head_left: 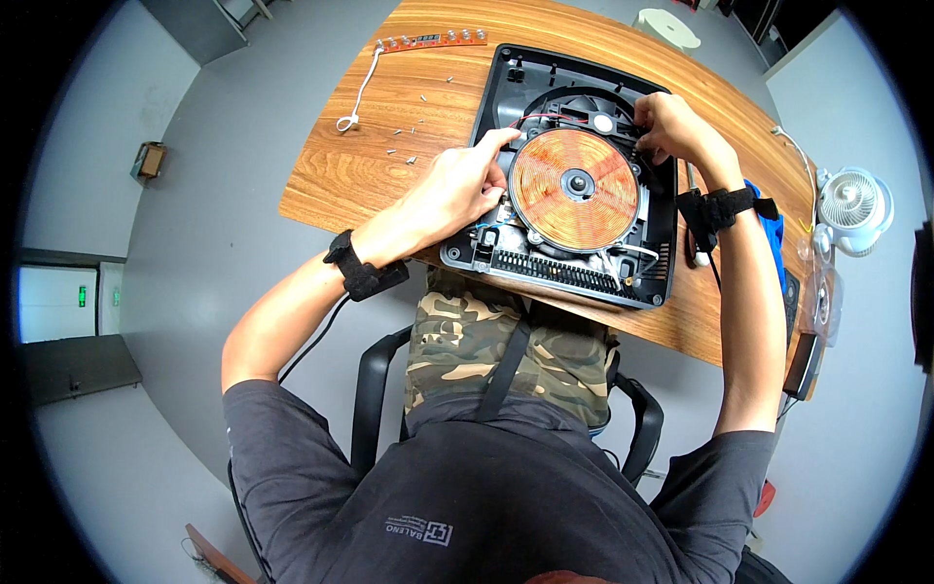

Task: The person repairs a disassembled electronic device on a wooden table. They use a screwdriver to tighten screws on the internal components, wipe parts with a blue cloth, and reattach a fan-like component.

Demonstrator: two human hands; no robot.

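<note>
Coil sits in casing, screws lie left.

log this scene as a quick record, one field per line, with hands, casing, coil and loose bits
left hand: at the coil's left edge; grip unclear
right hand: fingers inside the casing's right side; grip unclear
casing: black, open, on the table
coil: round, copper-coloured, in the casing
button strip: at the table's far left, white cable attached
loose bits: small metal pieces left of the casing
off to the right: white fan
</note>
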